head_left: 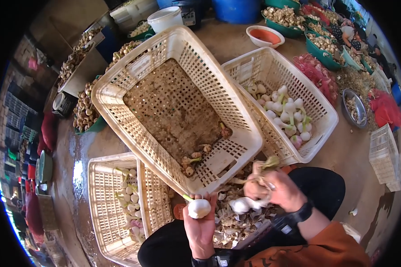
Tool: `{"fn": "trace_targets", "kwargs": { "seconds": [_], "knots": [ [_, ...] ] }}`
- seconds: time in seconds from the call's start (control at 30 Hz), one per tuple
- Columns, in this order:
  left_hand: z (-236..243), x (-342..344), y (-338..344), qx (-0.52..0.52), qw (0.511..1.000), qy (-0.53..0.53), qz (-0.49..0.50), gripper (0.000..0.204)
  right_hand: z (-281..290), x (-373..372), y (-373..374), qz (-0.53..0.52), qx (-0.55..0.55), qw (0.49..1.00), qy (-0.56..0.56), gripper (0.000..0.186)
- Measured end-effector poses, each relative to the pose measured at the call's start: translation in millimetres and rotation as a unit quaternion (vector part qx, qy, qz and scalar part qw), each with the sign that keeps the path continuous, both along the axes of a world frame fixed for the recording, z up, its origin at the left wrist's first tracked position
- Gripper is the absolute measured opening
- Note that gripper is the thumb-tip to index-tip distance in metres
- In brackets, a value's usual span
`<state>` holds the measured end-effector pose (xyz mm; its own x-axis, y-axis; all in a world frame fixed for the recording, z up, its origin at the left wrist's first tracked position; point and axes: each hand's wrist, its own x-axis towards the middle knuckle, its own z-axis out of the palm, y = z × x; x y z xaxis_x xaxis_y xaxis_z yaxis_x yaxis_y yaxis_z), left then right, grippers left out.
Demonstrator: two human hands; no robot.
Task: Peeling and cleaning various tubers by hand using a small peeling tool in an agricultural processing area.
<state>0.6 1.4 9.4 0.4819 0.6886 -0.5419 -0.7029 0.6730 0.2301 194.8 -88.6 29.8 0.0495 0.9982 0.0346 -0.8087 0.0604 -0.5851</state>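
Observation:
My left hand [199, 231] is closed around a clean white garlic bulb [199, 208] with a short green stem, near the close edge of the large crate. My right hand [283, 189] is closed on a brownish garlic bulb [255, 188] in dry skin. A dry stalk [270, 163] sticks up by its fingers; motion blurs this hand slightly. Just below it is another white garlic bulb [239, 205], and I cannot tell what it rests on. Between my knees lies a heap of peeled-off garlic skins [236, 229].
A large cream crate [236, 100] stands before me, a few brown bulbs [189, 164] inside. White bulbs fill parts of the right crate [316, 102] and left crate [103, 196]. Behind are green basins [280, 26] of garlic, a white bucket [165, 18] and red net sacks [318, 73].

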Motion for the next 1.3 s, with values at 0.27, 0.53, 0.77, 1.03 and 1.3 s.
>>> {"fn": "trace_targets", "kwargs": {
  "seconds": [0.27,0.53,0.77,1.03,1.3],
  "knots": [
    [0.7,-38.1,44.8,0.36,0.726,0.582,0.073,0.028,-1.5,-23.4,95.8,-0.077,-0.029,0.616,-0.783,0.022],
    [17.5,-63.3,79.7,0.454,0.505,0.734,0.021,0.058,-243.9,-3.0,247.1,0.322,-0.142,0.183,-0.918,0.03],
    [14.7,-49.8,75.3,0.454,0.639,0.595,-0.178,0.063,-190.7,-5.6,223.2,0.18,-0.054,0.393,-0.9,0.019],
    [5.7,-9.4,45.4,0.611,0.628,0.443,-0.19,0.068,40.7,-14.6,93.3,0.083,-0.08,0.81,-0.575,0.027],
    [26.3,12.7,-27.8,0.652,0.5,0.564,-0.078,0.064,22.9,-37.4,22.7,-0.111,-0.05,0.8,-0.587,0.017]
  ]
}}
